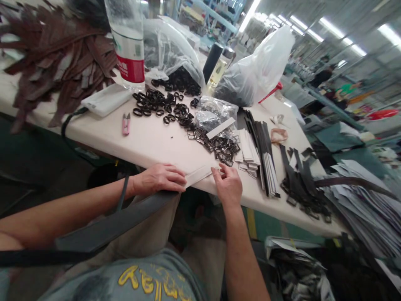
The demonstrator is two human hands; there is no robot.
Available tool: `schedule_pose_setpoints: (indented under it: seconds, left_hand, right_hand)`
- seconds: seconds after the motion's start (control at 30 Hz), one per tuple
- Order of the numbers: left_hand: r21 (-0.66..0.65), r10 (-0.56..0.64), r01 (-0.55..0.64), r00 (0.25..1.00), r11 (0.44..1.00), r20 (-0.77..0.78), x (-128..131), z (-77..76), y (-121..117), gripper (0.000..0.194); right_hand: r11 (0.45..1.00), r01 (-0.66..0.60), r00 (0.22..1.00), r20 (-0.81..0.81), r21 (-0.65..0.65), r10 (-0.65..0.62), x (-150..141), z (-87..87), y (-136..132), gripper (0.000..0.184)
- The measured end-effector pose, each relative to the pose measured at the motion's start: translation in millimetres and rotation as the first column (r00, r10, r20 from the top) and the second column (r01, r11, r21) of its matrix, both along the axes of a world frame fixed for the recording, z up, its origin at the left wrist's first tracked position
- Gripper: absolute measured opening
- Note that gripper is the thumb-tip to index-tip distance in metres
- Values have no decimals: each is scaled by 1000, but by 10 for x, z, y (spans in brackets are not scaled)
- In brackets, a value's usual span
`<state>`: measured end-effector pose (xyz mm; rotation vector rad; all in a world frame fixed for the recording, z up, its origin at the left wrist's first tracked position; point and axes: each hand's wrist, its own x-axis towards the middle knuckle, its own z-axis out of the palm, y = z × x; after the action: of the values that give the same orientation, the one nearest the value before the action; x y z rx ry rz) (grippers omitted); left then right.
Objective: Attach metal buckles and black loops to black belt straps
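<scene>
A pale flat strip (199, 175) lies along the table's near edge between my hands. My left hand (161, 177) is closed over its left end, fingers together and bent down. From under that hand a long dark grey strap (125, 219) runs back over my lap to the left. Whether strap and strip are joined is hidden by the fingers. My right hand (228, 184) pinches the strip's other end between thumb and fingers. Just beyond it lie a heap of dark metal buckles (224, 148) and a stack of white strips (247, 152).
Black loops (153, 102), pink thread snips (125, 124) and a large bottle (130, 58) stand or lie farther back. Brown strips (62, 54) heap at the left. Dark straps (265, 159) lie to the right, near a plastic bag (257, 71).
</scene>
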<state>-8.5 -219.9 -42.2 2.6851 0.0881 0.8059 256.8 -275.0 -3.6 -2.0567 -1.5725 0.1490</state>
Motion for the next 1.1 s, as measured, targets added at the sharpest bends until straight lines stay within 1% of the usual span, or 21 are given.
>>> schedule_pose_setpoints:
  seconds: [0.1, 0.17, 0.23, 0.37, 0.43, 0.7, 0.8, 0.9, 1.0, 1.1]
  left_hand:
    - [14, 16, -16, 1000, 1000, 17, 4, -27, -28, 30]
    - [13, 26, -27, 999, 1000, 35, 7, -43, -41, 29]
    - [-2, 40, -40, 998, 999, 52, 12, -54, -50, 29]
    - [-40, 57, -55, 996, 998, 63, 24, -68, -60, 30]
    - [-47, 63, -60, 996, 997, 60, 32, -70, -66, 30]
    - [-25, 91, -89, 992, 996, 87, 48, -67, -91, 28]
    - [-43, 88, -84, 992, 995, 87, 46, -74, -93, 27]
    - [-52, 86, -83, 994, 995, 72, 47, -69, -99, 27]
    - [-46, 96, -93, 994, 995, 50, 51, -62, -110, 27]
    - [-38, 110, -109, 993, 993, 35, 57, -61, -123, 26]
  right_hand:
    - [998, 51, 987, 153, -36, -45, -123, 9, 43, 38]
    - [997, 68, 983, 175, -31, -61, -160, 0, 65, 35]
    - [996, 75, 987, 149, -44, -68, -167, 5, 94, 35]
    - [985, 81, 988, 139, -152, -60, -141, 64, 167, 41]
    - [980, 81, 988, 146, -183, -54, -126, 88, 197, 42]
    - [987, 49, 996, 78, -152, -38, -69, 76, 237, 35]
    - [984, 27, 998, 60, -177, -17, -24, 95, 283, 36]
    - [967, -15, 999, 36, -253, 25, 50, 132, 374, 38]
    - [938, -68, 997, 16, -341, 78, 119, 181, 474, 35]
    - [921, -113, 993, -16, -373, 115, 150, 223, 529, 31]
